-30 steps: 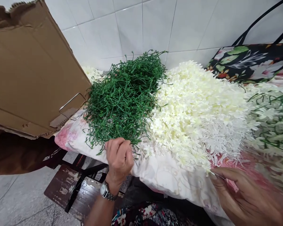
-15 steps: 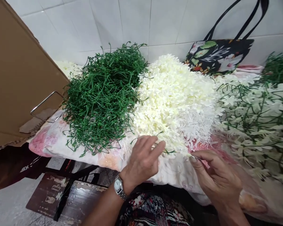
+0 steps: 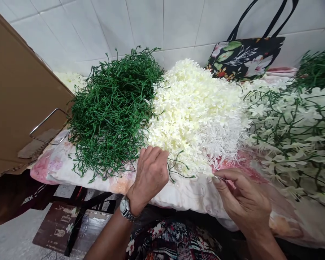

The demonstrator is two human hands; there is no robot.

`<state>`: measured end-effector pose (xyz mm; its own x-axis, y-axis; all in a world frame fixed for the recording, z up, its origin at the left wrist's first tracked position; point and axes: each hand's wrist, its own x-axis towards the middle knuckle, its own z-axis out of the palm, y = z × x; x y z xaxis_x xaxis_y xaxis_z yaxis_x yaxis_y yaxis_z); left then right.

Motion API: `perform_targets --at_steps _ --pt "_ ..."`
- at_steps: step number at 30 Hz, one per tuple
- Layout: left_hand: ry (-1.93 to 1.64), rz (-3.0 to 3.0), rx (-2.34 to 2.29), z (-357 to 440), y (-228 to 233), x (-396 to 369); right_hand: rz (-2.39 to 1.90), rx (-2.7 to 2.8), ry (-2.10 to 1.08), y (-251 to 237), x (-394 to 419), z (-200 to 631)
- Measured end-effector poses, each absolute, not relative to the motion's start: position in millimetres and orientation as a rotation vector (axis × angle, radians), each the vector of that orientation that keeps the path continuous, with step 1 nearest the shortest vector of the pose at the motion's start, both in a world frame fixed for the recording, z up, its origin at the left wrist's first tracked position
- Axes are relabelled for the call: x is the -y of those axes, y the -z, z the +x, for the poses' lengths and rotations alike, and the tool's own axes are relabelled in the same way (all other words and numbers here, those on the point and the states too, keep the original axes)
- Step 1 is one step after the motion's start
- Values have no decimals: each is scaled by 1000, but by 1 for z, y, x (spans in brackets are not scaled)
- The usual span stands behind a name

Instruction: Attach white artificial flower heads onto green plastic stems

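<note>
My left hand (image 3: 153,173), a watch on its wrist, is closed at the front edge of the cloth-covered surface. A branched green plastic stem (image 3: 176,167) sticks out from its right side, and the fingers hide where they grip it. My right hand (image 3: 241,202) pinches a thin white piece between thumb and forefinger, too small to make out fully. Behind the hands lies a heap of cream artificial flower petals (image 3: 184,108), with a pile of thin white strands (image 3: 220,139) at its right. Left of it rises a heap of green stems (image 3: 113,108).
A cardboard box (image 3: 21,90) with a wire handle (image 3: 47,124) stands at the left. Stems with white flowers (image 3: 292,144) spread over the right side. A floral bag (image 3: 246,59) leans on the tiled wall. Below is a worn wooden stool (image 3: 54,227).
My left hand has moved left and its fingers have closed, with the green stem now showing at its right. My right hand keeps its pinch. The whole view has shifted slightly.
</note>
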<state>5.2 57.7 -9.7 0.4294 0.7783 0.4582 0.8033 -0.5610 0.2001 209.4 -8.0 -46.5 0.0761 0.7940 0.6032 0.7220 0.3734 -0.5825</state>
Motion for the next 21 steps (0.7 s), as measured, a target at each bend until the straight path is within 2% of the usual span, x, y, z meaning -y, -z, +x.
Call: perform_targets --at_steps 3,6,15,21 --pt "659 -2642 1490 8 8 -60 -1358 1654 -91 46 7 208" --pt "697 -2649 1527 7 8 -61 -1337 1645 -106 46 6 208" --pt "1495 -2767 1685 5 0 -66 -1303 1631 -139 46 6 209" --pt "1821 -2676 1987 5 -3 -70 -1282 1640 -115 43 4 208"
